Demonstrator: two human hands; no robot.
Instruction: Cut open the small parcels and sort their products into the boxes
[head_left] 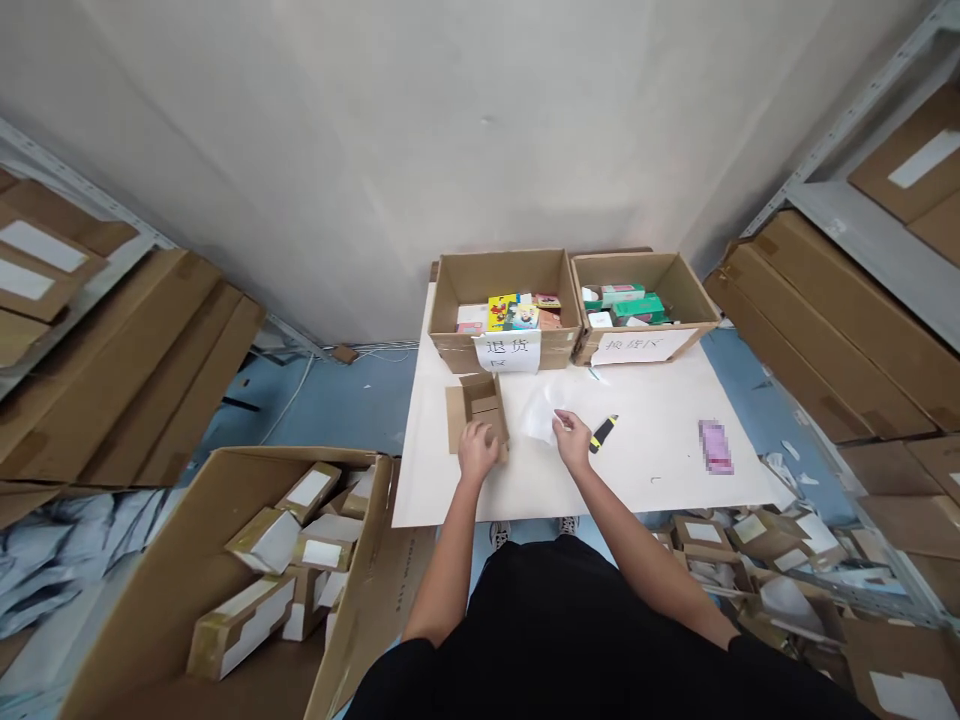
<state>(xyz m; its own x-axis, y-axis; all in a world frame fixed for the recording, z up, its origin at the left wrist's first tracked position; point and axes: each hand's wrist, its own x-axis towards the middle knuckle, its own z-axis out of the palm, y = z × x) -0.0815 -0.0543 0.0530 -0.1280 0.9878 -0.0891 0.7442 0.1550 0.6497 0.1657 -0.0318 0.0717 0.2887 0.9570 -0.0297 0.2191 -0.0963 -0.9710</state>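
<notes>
A small open cardboard box (486, 395) stands on the white table (525, 495), its flaps folded out and its inside visible. My left hand (478, 450) is at the box's near edge, with its fingers curled on the cardboard. To the right of the box, my right hand (572, 438) pinches the edge of a translucent plastic bag (538, 415) that spreads on the tabletop. A yellow and black box cutter (604, 433) lies just right of that hand.
Two larger cartons with handwritten paper labels, one left (442, 340) and one right (701, 310), hold small colourful boxes at the back. A blurred pink item (716, 447) lies at right. Floor cartons hold parcels: one left (135, 590), several lower right (802, 600). Loaded shelves flank both sides.
</notes>
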